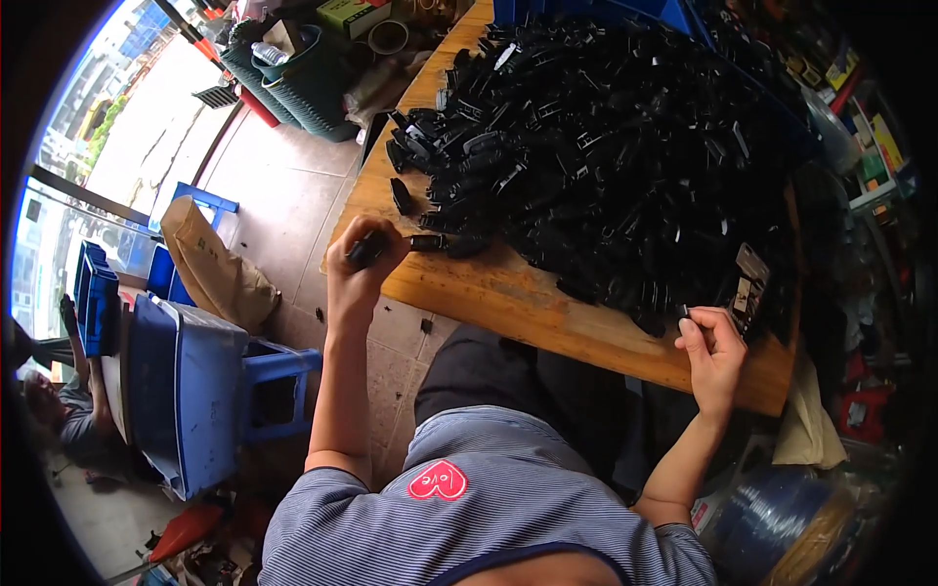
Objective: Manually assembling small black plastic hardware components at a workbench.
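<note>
My left hand (354, 256) is closed round a small black plastic part (367, 250), just over the left corner of the wooden table (489, 285). Low over the table's front edge, at the right, my right hand (718, 354) pinches a tiny dark piece (684, 312) between thumb and fingertips. A large heap of black plastic parts (606, 156) covers most of the tabletop. One loose black part (426, 242) lies right beside my left hand, and another stands a little behind it. Next to my right hand a phone (750, 283) leans upright against the heap.
Left of the table are a blue plastic bin (200, 391), a blue stool (278, 369) and a brown paper sack (210, 259). Small black bits lie on the tiled floor (303, 210). A dark green basket (298, 88) stands at the far left, and another person sits beyond the bin.
</note>
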Motion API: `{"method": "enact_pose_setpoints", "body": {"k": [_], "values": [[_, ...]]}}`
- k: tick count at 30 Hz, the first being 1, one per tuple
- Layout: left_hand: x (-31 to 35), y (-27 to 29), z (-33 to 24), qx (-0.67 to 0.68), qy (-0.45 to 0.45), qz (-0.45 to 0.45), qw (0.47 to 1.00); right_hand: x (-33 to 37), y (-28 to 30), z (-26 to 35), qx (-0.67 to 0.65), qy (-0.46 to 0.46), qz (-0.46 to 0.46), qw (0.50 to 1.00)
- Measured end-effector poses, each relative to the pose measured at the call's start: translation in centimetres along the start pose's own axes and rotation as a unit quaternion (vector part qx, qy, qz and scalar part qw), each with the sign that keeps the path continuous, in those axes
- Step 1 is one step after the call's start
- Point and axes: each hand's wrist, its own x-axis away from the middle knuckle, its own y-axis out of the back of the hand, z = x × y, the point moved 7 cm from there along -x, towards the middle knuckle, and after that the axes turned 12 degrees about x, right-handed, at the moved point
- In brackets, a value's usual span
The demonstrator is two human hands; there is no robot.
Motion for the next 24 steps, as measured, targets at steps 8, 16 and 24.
{"method": "enact_pose_setpoints", "body": {"k": [8,16,24], "values": [[-0.1,-4.0,-1.1,-0.55,-0.146,0.094,0.817,1.0,-1.3,0.6,-0.287,-0.05,0.009,0.956],[3.3,-4.0,0.2,-0.613,-0.228,0.107,0.749,1.4,-6.1,5.9,-0.095,0.122,0.015,0.988],[3.4,-4.6,-0.6,-0.537,-0.17,0.105,0.819,2.2,-8.9,5.7,-0.214,0.082,0.059,0.972]]}}
